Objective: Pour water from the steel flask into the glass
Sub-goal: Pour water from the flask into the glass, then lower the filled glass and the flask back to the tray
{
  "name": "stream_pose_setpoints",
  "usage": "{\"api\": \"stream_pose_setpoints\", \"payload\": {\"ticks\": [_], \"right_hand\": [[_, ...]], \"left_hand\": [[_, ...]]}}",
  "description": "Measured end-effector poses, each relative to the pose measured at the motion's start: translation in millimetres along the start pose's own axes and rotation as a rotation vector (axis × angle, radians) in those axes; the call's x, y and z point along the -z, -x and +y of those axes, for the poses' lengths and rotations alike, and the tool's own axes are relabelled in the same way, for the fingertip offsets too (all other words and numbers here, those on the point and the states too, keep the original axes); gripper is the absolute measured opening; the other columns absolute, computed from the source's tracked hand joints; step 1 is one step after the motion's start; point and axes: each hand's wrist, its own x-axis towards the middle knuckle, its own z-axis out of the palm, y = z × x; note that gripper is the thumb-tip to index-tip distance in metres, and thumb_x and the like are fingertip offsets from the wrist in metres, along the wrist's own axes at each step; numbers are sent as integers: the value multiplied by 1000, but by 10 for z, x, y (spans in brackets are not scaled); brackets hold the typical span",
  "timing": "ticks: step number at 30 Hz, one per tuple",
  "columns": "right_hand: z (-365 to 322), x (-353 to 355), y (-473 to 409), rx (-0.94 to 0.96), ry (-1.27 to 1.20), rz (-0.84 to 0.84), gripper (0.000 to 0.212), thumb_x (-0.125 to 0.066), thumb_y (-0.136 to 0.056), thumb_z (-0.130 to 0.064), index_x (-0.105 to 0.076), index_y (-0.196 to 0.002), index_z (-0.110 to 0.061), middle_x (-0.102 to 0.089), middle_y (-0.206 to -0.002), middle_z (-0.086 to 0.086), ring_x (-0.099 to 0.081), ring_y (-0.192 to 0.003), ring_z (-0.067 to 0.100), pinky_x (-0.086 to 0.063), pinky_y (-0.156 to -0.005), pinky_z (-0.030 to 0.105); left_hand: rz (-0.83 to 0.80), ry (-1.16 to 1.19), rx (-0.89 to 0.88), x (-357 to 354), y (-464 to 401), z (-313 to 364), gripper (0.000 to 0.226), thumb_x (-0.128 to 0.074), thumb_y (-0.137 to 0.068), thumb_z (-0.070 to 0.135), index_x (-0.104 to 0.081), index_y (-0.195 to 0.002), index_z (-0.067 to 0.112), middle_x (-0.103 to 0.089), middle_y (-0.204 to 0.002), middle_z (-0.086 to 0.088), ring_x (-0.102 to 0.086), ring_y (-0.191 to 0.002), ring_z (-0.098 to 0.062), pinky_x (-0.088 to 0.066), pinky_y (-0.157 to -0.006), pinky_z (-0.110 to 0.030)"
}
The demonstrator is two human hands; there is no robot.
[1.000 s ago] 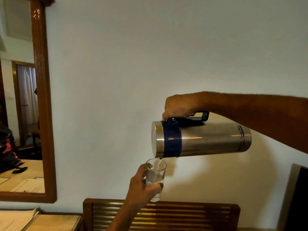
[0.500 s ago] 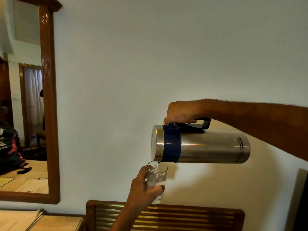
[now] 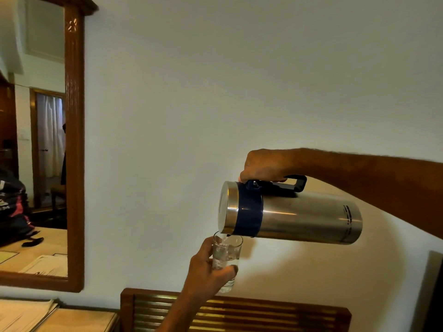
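Note:
The steel flask [image 3: 304, 216] with a dark blue collar lies nearly horizontal in the air, its lid end to the left. My right hand [image 3: 263, 165] grips its dark handle from above. A thin stream of water falls from the spout into a small clear glass [image 3: 227, 255] held upright just under the collar. My left hand [image 3: 206, 271] wraps around the glass from the left and hides its lower left side. Water stands in the glass.
A wood-framed mirror [image 3: 74, 152] hangs on the white wall at left. Below the hands is a slatted wooden chair back [image 3: 263, 312]. Papers [image 3: 21, 315] lie on a wooden surface at lower left. A dark panel [image 3: 434, 295] stands at the right edge.
The view has drifted, so the hands, flask and glass sit lower in the frame. Water keeps running and the level in the glass has risen.

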Motion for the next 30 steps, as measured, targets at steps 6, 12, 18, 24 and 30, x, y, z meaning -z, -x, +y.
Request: {"api": "stream_pose_setpoints", "payload": {"ticks": [6,12,18,24,30], "right_hand": [[91,-60,15,-38,-18,2,36,-57,-87,-35,-69,-76,-3,-62,-67,8,-55,-62,18,-44,-60,27],[169,-123,185,-31,-194,95,17,-59,-93,-23,-67,-105,-14,-69,-94,8,-63,-83,22,-40,-73,17],[364,-223,319,-45,-390,65,19,-57,-94,-24,-68,-85,-12,-62,-63,5,-42,-42,9,-33,-41,7],[735,-599,661,-84,-756,115,52,-55,-94,-31,-61,-44,-21,-39,-37,-3,-30,-31,17,-27,-37,26],[1182,-1550,1077,-161,-1320,172,42,-62,-85,-37,-53,-52,-12,-35,-41,2,-28,-34,16,-18,-38,27]], "left_hand": [[9,15,13,76,49,11,63,-83,-63,39,-50,-114,56,-67,-108,28,-68,-99,-8,-61,-68,-20],[1,14,31,119,73,91,62,-81,-60,41,-49,-110,59,-64,-105,36,-65,-98,3,-59,-64,-17],[-30,51,54,75,112,152,60,-80,-57,42,-50,-106,61,-63,-102,38,-65,-97,5,-57,-60,-14],[-45,104,99,48,140,104,59,-81,-55,34,-55,-105,51,-69,-99,26,-70,-90,-5,-61,-62,-22],[-73,84,164,-99,279,-85,61,-82,-55,31,-57,-108,46,-71,-104,13,-71,-90,-12,-62,-64,-24]]}}
